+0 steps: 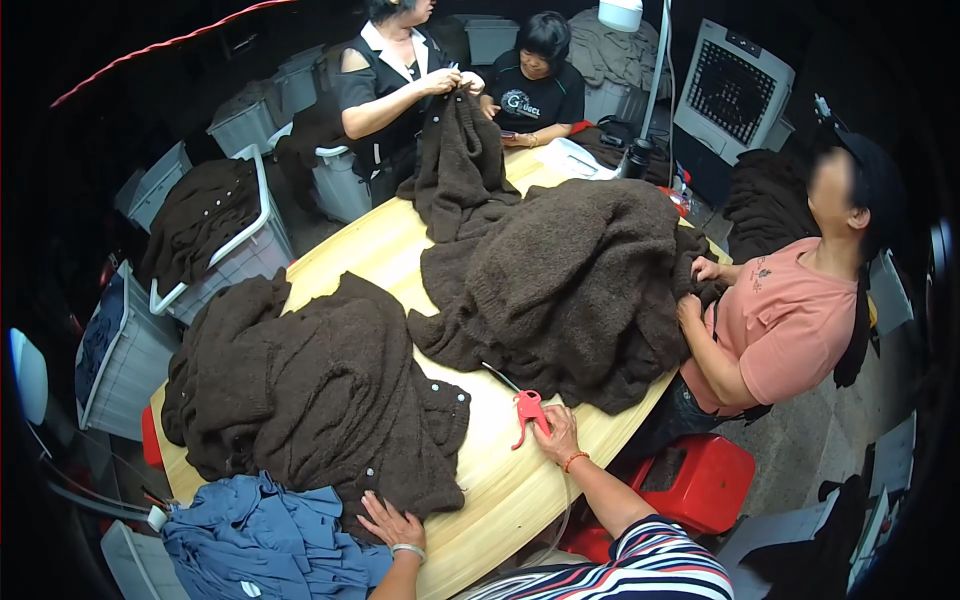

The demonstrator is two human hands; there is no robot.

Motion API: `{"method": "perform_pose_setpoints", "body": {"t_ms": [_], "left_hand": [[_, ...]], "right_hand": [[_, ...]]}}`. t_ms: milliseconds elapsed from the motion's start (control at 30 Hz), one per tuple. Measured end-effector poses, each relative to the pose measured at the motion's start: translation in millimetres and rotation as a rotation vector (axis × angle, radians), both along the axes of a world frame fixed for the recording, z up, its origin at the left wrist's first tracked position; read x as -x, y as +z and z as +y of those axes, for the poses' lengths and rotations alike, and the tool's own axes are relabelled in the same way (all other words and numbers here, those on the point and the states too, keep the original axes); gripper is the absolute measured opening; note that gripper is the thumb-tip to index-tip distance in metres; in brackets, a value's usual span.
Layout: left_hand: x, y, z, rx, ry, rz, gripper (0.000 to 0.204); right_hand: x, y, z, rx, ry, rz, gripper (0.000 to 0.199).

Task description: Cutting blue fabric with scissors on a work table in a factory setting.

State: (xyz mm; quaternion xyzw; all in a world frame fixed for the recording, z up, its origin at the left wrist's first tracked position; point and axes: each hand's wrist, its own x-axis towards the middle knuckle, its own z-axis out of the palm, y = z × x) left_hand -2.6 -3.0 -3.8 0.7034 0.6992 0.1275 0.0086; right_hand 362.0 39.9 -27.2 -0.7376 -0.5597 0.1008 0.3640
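My right hand [556,437] is wrapped round a red air blow gun [528,412] with a thin metal nozzle, just over the bare wood of the table. The nozzle points toward a large heap of dark brown knitwear [570,280]. On the left, my left hand [390,522] lies flat with spread fingers on the lower edge of a dark brown knitted cardigan [310,390]. Light buttons show along its right edge. Folds hide how many garments are in that pile. Beside my left forearm lies a bundle of blue cloth [265,540].
Across the wooden table [375,245], a standing person [400,90] holds up brown knitwear beside a seated person [535,90]. At right, a person in pink [790,310] handles the heap. Grey bins [245,235] line the left; a red stool [700,480] stands near my right arm.
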Motion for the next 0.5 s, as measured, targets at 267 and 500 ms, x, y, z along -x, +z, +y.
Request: {"method": "perform_pose_setpoints", "body": {"t_ms": [267,500], "left_hand": [[8,-13,13,0.060,0.029,0.053,0.068],[8,-18,7,-0.019,0.013,-0.048,0.068]], "right_hand": [[0,-6,14,-0.117,0.063,-0.045,0.015],[-5,-5,11,0.020,0.123,-0.070,0.022]]}}
